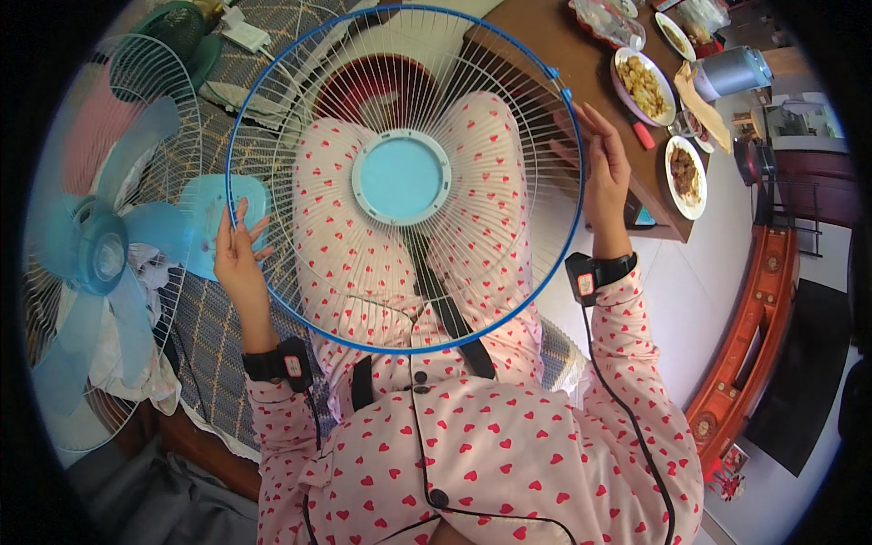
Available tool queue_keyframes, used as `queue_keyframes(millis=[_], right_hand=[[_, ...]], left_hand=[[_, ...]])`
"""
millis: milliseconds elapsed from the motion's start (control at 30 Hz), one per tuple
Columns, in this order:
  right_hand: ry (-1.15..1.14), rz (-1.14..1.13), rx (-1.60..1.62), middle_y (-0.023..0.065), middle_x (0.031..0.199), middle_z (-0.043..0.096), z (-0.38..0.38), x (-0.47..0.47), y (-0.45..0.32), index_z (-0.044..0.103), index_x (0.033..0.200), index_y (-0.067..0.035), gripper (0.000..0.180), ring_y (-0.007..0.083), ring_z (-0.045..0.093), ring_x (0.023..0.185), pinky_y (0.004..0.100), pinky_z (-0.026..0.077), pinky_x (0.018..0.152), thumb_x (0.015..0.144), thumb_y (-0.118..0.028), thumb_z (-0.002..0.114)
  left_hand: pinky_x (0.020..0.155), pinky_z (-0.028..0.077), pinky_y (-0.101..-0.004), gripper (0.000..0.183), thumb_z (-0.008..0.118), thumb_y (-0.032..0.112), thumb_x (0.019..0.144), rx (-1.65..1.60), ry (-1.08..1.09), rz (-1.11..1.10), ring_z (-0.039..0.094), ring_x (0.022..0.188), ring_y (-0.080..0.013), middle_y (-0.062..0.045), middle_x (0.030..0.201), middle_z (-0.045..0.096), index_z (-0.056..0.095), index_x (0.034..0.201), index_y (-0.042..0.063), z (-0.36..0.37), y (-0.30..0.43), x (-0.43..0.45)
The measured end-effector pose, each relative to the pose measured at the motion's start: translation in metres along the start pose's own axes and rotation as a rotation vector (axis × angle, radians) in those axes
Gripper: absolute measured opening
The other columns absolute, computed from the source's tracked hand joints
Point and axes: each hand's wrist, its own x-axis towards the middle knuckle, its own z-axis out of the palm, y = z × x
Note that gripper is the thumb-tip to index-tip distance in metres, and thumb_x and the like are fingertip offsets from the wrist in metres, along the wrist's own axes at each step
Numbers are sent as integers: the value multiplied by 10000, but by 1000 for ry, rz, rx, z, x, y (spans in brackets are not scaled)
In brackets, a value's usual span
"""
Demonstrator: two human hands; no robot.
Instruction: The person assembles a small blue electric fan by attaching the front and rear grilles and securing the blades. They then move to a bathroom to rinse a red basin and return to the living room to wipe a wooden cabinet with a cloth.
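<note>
A round wire fan guard [402, 344] with a blue rim and a pale blue centre disc [400, 177] lies over the lap. My left hand [240, 248] grips its rim at the left, thumb and fingers on both sides of it. At the right, my right hand [599, 160] holds the opposite rim, some of its fingers behind the wires. To the left stands an electric fan with translucent blue blades [153, 231], its hub bare in front and a white wire guard [197, 136] behind them. A light blue plastic piece [197, 197] rests on the sofa beside my left hand.
A brown wooden table [535, 27] at the upper right bears plates of food [644, 88], a red lighter-like object [642, 135] and a grey-blue cylindrical container [732, 71]. A red basin [375, 82] is beyond the knees. A woven cover [218, 340] lies on the sofa; a white power strip [245, 34] is above.
</note>
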Motion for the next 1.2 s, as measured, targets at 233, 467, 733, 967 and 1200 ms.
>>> queue_keyframes(millis=[233, 467, 733, 967, 1200], right_hand=[[-276, -297, -959, 120, 1363, 523, -17, -36, -37, 661, 1117, -63, 586, 320, 548, 1203, 355, 499, 934, 686, 234, 399], [-798, -294, -1325, 15, 1338, 557, 9, -98, -77, 711, 1042, -186, 450, 321, 358, 1364, 530, 212, 1136, 665, 47, 635], [-796, -410, -1142, -23, 957, 672, 27, -131, -62, 712, 931, -125, 230, 191, 606, 1046, 508, 350, 1074, 704, -96, 690], [-761, -498, -1090, 32, 880, 623, 27, -132, -50, 660, 888, -68, 217, 196, 613, 906, 457, 455, 974, 672, -50, 650], [-652, -575, -977, 79, 847, 582, 27, -119, -62, 593, 852, -34, 251, 274, 571, 814, 426, 466, 805, 616, 24, 654]], left_hand=[[618, 552, -226, 434, 401, 137, 1021, 0, 2, 3, 657, 1042, -230, -136, 1334, 555, 368, 1433, 7, 4, 4, 0], [617, 570, -229, 463, 425, 145, 1014, -76, -10, -7, 660, 1035, -255, -159, 1331, 551, 338, 1438, -20, 4, 5, 0], [604, 572, -224, 437, 427, 128, 1008, -124, -7, -10, 671, 1008, -251, -143, 1317, 565, 379, 1425, 8, 5, 2, 1], [584, 573, -220, 427, 428, 128, 1010, -117, -13, -7, 682, 980, -248, -149, 1306, 570, 393, 1425, 33, 3, 1, 2], [589, 577, -247, 428, 442, 113, 999, -150, -71, -67, 689, 959, -243, -148, 1309, 565, 413, 1424, 74, -4, 8, 8]])
